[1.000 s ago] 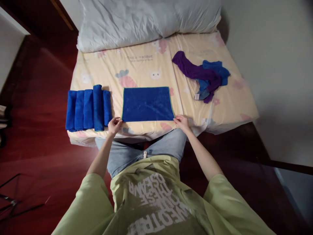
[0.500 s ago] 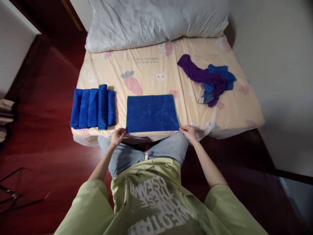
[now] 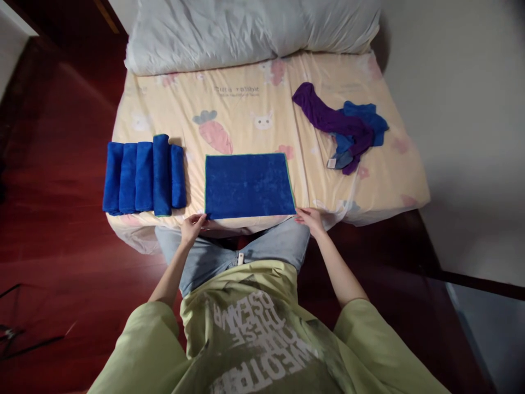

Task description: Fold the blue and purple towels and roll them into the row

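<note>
— Dark red wooden floor (image 3: 61, 257) surrounds the bed; what do we see on top?

— We see a pale yellow bedsheet printed with carrots and rabbits (image 3: 246, 117), with a rumpled white duvet (image 3: 254, 30) bunched along its far edge, against the wall side.

— And what lies nearest to us?

— We look down at a flat rectangular blue microfibre towel with a thin green hem (image 3: 248, 185), spread at the near edge of the sheet, right in front of our knees in light blue jeans (image 3: 262, 251).

— What are our hands doing with it?

— Our left hand (image 3: 192, 227) pinches the towel's near left corner between thumb and fingers. Our right hand (image 3: 311, 219) grips the near right corner the same way, fingers curled over the hem. Both hands sit at the mattress edge.

— Anything to the left?

— We see a row of five rolled blue towels (image 3: 143, 176) lying side by side, touching each other, just left of the flat towel but apart from it. The fourth roll from the left reaches a little farther than the others.

— And to the right?

— Farther off, near the wall, we see a crumpled purple cloth (image 3: 328, 117) draped over a crumpled blue cloth (image 3: 365, 117), well apart from our towel.
</note>
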Tool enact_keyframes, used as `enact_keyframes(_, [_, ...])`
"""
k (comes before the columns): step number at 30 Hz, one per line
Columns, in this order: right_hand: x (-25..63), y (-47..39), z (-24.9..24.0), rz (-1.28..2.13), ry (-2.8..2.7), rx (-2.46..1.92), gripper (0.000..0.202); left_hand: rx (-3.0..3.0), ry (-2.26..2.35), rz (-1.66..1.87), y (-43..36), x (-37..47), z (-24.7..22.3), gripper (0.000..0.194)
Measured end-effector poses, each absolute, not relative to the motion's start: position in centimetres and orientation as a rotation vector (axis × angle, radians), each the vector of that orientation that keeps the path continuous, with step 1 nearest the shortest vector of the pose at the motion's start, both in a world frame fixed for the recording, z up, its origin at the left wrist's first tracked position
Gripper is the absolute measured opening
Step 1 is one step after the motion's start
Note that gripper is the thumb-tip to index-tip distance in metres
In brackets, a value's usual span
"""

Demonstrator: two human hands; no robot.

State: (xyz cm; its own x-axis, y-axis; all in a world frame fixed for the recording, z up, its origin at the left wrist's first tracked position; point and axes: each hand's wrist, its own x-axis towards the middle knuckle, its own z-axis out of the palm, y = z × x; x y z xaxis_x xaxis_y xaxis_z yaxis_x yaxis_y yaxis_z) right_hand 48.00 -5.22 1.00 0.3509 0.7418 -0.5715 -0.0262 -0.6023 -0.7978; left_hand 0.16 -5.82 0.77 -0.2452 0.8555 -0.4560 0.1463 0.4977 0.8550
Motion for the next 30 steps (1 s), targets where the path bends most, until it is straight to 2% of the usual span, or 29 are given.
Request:
enact_keyframes(8, [47.6, -5.4, 1.2, 1.206, -0.638, -1.737, 0.055, 0.803, 1.665, 1.05, -4.5, 0.4, -0.2, 0.057])
enact_keyframes(12, [48.0, -5.5, 0.9, 1.099, -0.805, -1.824, 0.06, 1.009, 1.732, 1.004, -4.9, -0.5, 0.0, 0.047])
enact_keyframes(17, [48.0, -6.1, 0.4, 0.954, -1.083, -1.885, 0.047, 1.252, 1.845, 0.9, -5.4, -0.4, 0.6, 0.024])
enact_keyframes(23, [48.1, -7.5, 1.6, 0.659, -1.549, -1.814, 0.02, 1.715, 1.793, 0.841, -6.3, -0.3, 1.3, 0.02])
enact_keyframes(27, [47.7, -7.9, 2.2, 0.519, -1.968, -1.593, 0.026, 2.091, 1.578, 0.721, -6.4, -0.5, 1.7, 0.018])
enact_keyframes(30, [47.4, -7.3, 1.6, 0.457, -2.137, -1.567, 0.034, 2.19, 1.476, 0.676, -5.9, -0.4, 1.4, 0.024])
